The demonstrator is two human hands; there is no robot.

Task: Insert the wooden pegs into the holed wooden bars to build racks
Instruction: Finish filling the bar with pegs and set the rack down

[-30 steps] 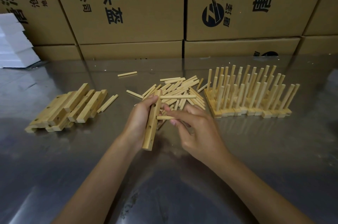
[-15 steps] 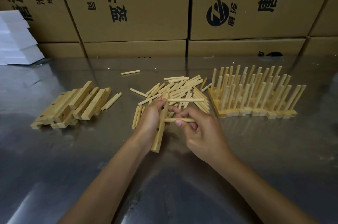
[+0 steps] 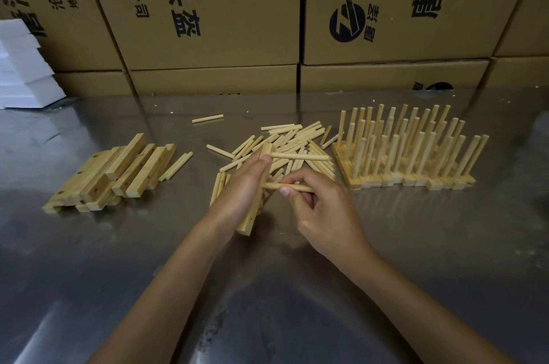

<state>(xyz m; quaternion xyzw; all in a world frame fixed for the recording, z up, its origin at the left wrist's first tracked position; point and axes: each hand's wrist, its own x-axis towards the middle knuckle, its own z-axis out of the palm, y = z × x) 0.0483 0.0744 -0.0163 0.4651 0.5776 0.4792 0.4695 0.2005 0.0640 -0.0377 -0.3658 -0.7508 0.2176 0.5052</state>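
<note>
The metal table (image 3: pixel 416 259) carries all the work, and places below are given from the loose peg pile (image 3: pixel 297 140) at its middle. To the right of the pile stands the block of finished racks (image 3: pixel 407 152), several bars side by side with their pegs upright; this is the done portion. To the left of the pile lies the stack of empty holed bars (image 3: pixel 118 170), none pegged, which I judge to be the larger remaining share. Just in front of the pile the left hand (image 3: pixel 243 185) grips one bar (image 3: pixel 252 215) on end, a first peg (image 3: pixel 300 157) already seated near its top. The right hand (image 3: pixel 320 209) pinches a second peg (image 3: pixel 285 187), its tip at the bar; seating depth cannot be told. A stray peg (image 3: pixel 207 118) lies behind the pile
</note>
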